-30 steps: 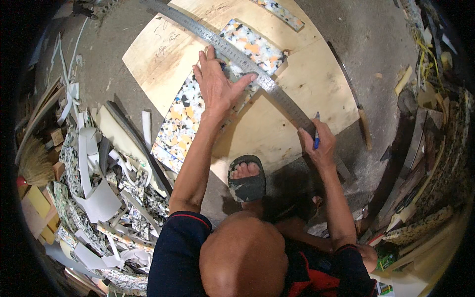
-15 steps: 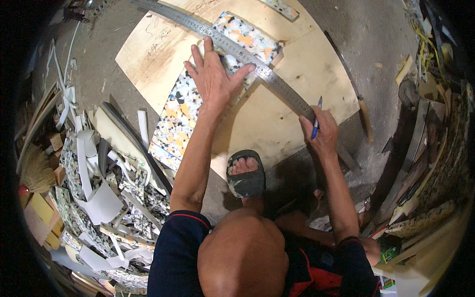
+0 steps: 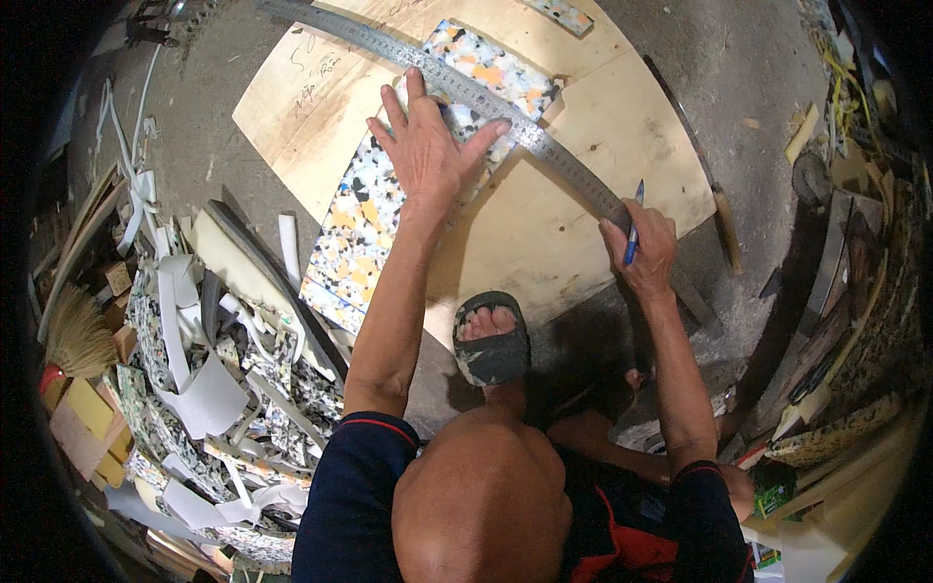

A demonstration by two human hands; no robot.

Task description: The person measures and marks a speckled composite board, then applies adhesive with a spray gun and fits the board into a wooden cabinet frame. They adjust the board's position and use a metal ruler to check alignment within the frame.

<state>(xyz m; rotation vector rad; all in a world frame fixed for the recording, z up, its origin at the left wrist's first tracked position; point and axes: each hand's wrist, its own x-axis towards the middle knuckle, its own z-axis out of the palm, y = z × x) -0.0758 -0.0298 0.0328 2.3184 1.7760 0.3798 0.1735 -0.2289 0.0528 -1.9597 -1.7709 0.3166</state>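
Observation:
A long steel ruler point(image 3: 567, 167) lies slantwise across a slab of multicoloured speckled foam point(image 3: 352, 243), which rests on a plywood board point(image 3: 544, 262). My left hand point(image 3: 428, 163) is spread over the foam, a fingertip and the thumb pressing on the ruler's near edge. In my right hand point(image 3: 651, 253) there is a blue pen point(image 3: 633, 243), pointing up and away from me. The fingers of that hand also pinch the ruler's near right end.
A narrow foam strip point(image 3: 562, 15) sits at the board's far edge. Heaped foam offcuts point(image 3: 204, 394) and a straw broom point(image 3: 83, 335) are on my left. A wooden-handled tool point(image 3: 727, 228) lies along the board's right side, with piled scraps beyond. My sandalled foot point(image 3: 493, 340) is at the near edge.
The whole view has shifted slightly. Both hands keep their places on the ruler, and the pen stays in my right hand.

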